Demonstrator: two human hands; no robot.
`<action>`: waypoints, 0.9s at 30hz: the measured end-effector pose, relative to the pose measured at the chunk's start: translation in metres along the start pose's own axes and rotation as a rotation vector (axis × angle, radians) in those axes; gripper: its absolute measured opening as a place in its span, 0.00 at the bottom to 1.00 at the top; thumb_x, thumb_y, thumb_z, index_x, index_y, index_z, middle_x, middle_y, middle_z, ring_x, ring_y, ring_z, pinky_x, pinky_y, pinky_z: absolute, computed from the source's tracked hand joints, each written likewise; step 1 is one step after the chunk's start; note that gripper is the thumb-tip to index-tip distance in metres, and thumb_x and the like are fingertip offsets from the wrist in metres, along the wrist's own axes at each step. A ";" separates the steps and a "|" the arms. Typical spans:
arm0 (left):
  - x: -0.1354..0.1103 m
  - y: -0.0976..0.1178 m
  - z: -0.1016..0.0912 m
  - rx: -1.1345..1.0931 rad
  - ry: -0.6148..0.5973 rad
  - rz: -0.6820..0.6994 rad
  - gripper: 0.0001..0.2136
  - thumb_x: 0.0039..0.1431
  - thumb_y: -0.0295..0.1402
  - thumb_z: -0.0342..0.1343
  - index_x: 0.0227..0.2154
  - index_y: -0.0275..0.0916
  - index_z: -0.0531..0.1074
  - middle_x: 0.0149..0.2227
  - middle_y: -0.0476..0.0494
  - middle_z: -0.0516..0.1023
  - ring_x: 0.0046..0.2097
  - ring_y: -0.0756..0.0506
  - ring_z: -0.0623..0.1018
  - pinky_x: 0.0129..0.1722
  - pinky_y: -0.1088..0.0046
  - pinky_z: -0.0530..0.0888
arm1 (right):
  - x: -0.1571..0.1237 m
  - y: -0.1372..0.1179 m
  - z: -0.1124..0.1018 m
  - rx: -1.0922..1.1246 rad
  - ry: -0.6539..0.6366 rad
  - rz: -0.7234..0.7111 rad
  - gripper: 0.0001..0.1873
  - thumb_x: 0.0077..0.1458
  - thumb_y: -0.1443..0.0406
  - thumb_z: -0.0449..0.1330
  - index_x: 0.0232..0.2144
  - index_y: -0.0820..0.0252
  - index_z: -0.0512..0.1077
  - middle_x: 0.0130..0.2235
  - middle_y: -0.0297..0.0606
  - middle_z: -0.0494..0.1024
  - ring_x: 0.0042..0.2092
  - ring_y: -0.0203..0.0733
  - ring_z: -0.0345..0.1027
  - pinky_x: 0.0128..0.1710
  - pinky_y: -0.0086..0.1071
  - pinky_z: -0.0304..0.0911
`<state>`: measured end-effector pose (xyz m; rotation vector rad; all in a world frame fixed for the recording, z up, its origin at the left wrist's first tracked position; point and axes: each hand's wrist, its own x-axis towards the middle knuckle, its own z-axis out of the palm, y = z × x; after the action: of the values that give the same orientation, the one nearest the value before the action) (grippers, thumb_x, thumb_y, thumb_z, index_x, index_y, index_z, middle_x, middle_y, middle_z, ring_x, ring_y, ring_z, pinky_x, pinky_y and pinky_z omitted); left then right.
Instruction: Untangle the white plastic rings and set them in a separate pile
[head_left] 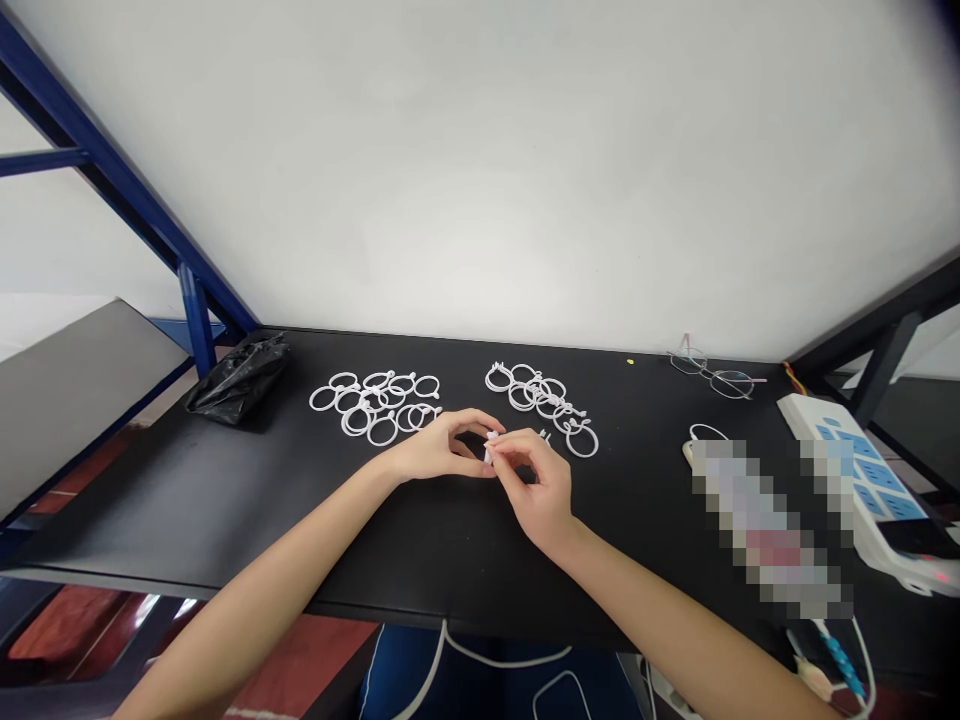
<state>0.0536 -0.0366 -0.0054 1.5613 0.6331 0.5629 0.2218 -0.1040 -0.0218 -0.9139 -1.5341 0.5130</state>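
My left hand (442, 446) and my right hand (536, 485) meet over the middle of the black table. Between their fingertips they pinch a small white plastic piece (489, 452), mostly covered by the fingers, so its full shape cannot be made out. Behind my left hand lies a loose group of white plastic rings (382, 430), several with a small eyelet on the rim. A second group of similar white rings (582, 440) lies behind my right hand, some overlapping. Part of another white piece (545, 436) shows just past my right knuckles.
A crumpled black plastic bag (240, 380) rests at the table's (300, 540) back left. Eyeglasses (731, 383) lie at the back right. A phone-like object (765, 530), blurred out, and a white power strip (862, 480) take up the right side. White cables (510, 662) hang below the front edge.
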 end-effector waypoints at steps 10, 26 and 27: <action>0.002 -0.005 0.001 -0.066 -0.010 -0.016 0.20 0.52 0.35 0.66 0.47 0.35 0.72 0.43 0.37 0.79 0.46 0.42 0.79 0.43 0.65 0.76 | 0.000 0.000 -0.001 0.011 0.022 -0.005 0.07 0.58 0.73 0.60 0.35 0.56 0.73 0.36 0.38 0.78 0.36 0.39 0.74 0.29 0.31 0.71; 0.001 0.003 -0.002 -0.012 0.089 -0.024 0.18 0.53 0.39 0.65 0.44 0.35 0.77 0.36 0.41 0.79 0.33 0.49 0.74 0.25 0.78 0.69 | 0.000 -0.001 -0.003 -0.028 0.041 0.165 0.05 0.60 0.64 0.59 0.40 0.56 0.71 0.31 0.35 0.75 0.29 0.36 0.71 0.28 0.31 0.70; 0.001 0.003 -0.002 -0.009 0.088 -0.025 0.18 0.53 0.39 0.65 0.44 0.35 0.78 0.35 0.42 0.79 0.31 0.50 0.73 0.25 0.78 0.69 | 0.000 0.000 -0.003 -0.027 0.028 0.182 0.05 0.61 0.64 0.59 0.40 0.56 0.71 0.30 0.35 0.75 0.29 0.37 0.71 0.28 0.31 0.71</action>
<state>0.0535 -0.0350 -0.0021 1.5242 0.7147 0.6178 0.2242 -0.1047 -0.0210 -1.0835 -1.4425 0.6083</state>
